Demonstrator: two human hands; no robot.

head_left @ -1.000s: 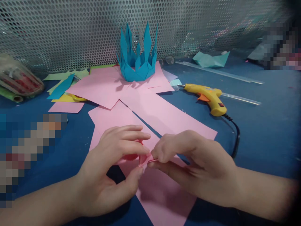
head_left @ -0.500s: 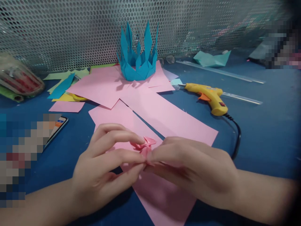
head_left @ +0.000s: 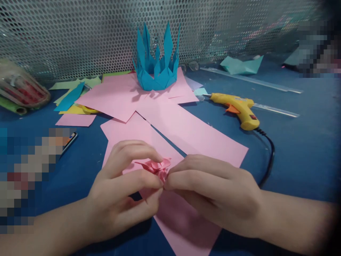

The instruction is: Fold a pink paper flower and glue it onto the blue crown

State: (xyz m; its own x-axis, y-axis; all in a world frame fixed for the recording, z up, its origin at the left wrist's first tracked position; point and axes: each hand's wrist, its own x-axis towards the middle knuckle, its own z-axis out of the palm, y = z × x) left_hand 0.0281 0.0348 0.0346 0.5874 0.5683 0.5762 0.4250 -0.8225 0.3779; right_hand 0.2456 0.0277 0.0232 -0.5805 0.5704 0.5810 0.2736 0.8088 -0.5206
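Left hand (head_left: pixel 117 192) and right hand (head_left: pixel 221 190) pinch one folded pink paper (head_left: pixel 160 166); one blue crown (head_left: pixel 157 81), one glue gun (head_left: pixel 241 106) beyond.

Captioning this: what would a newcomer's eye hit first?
Probably the spiky blue paper crown, standing on pink sheets at the back. Next, the yellow glue gun, lying on the blue table at picture right. Then the folded pink paper, pinched at front centre by the left hand and right hand.

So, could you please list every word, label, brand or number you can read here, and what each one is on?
No text can be read.
Yellow glue gun: a faint marking on its body, too small and blurred to read.
Phone: nothing legible on the strip that shows.
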